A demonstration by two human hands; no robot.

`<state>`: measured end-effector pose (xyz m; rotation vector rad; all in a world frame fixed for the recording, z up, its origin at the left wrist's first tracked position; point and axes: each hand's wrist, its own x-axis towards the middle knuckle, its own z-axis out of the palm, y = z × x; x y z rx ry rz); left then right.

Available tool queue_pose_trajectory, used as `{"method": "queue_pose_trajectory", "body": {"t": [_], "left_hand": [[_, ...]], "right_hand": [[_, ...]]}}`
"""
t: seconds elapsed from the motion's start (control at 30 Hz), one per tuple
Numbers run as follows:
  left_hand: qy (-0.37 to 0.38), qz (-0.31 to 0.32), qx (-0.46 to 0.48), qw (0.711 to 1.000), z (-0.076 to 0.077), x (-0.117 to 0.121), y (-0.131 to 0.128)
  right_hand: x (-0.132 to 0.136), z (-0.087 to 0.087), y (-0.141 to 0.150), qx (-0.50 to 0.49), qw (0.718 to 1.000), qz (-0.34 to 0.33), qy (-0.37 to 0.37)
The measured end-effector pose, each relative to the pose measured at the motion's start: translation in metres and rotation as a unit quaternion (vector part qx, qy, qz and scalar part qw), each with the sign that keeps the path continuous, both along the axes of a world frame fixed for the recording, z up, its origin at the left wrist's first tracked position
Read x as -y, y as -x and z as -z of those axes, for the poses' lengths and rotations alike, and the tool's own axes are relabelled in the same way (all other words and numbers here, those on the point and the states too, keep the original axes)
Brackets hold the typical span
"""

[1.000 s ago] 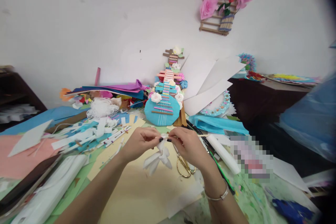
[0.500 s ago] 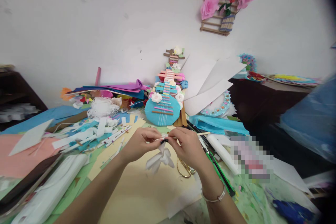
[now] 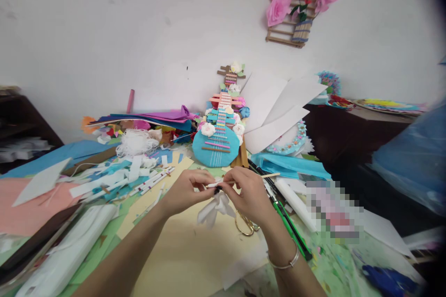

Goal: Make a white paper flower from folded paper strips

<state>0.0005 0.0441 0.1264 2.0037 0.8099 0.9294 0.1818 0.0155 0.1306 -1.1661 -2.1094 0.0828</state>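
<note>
Both hands meet over the middle of the table, fingertips pinched close together. Between them is a strip of thin white paper, its loose, crumpled end hanging below the fingers. My left hand is closed on this paper. My right hand is closed around a thin wooden stick, whose pale end pokes out to the right past the knuckles. White paper lies along the stick at the fingertips, partly hidden by the fingers. Gold-handled scissors lie just under my right hand.
A blue paper lute with flowers leans against the wall ahead. Paper scraps and a white glue gun-like or long plastic case lie left. A green-and-black cutter and a white paper roll lie right. Beige card lies beneath.
The hanging white paper has swung slightly right and up. My fingertips have shifted a little around the paper and stick; both hands stay in nearly the same place.
</note>
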Motion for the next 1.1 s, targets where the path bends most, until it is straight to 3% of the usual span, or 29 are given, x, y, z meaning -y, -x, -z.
{"method": "queue_pose_trajectory", "body": {"t": [0.8,1.1], "left_hand": [[0.014,0.039,0.017,0.999,-0.0037,0.0011,0.0021],[-0.054,0.029,-0.039,0.997,-0.0033,0.0004,0.0029]], "right_hand": [[-0.0001,-0.0004,-0.0006,-0.028,1.000,-0.004,-0.006],[-0.0009,-0.0051,-0.0078,0.010,0.997,-0.049,0.054]]}}
